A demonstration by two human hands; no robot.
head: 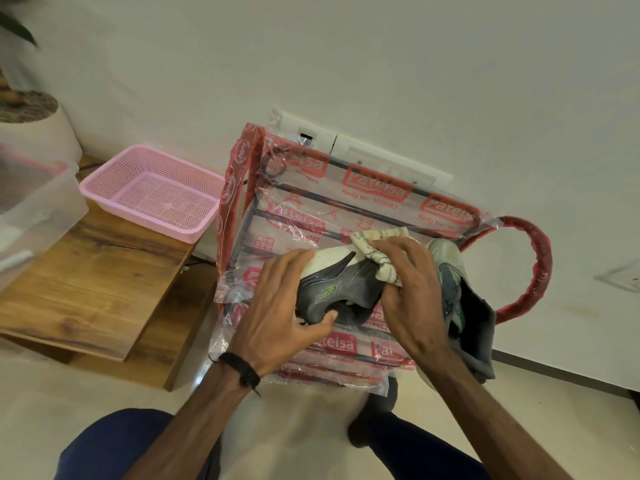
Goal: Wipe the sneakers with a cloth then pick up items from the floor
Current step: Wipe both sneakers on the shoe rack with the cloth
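Knees [114, 445] at six o'clock; above, left hand [277, 306] grips the sneaker [339, 289] on the rack [311, 209]; right hand [408, 292] pinches the cloth [374, 244] against it; wiping looks underway, second sneaker [457, 299] at three o'clock and floor pickup left; pink basket [152, 192] at ten o'clock holds nothing visible.

A single head-worn wide-angle view looks steeply down and forward from above the person's knees — close over the plastic-wrapped rack [346, 216] at centre. The wall [381, 64] fills the far side, a wooden bench [93, 285] lies left, and the floor [304, 410] sits nearest.
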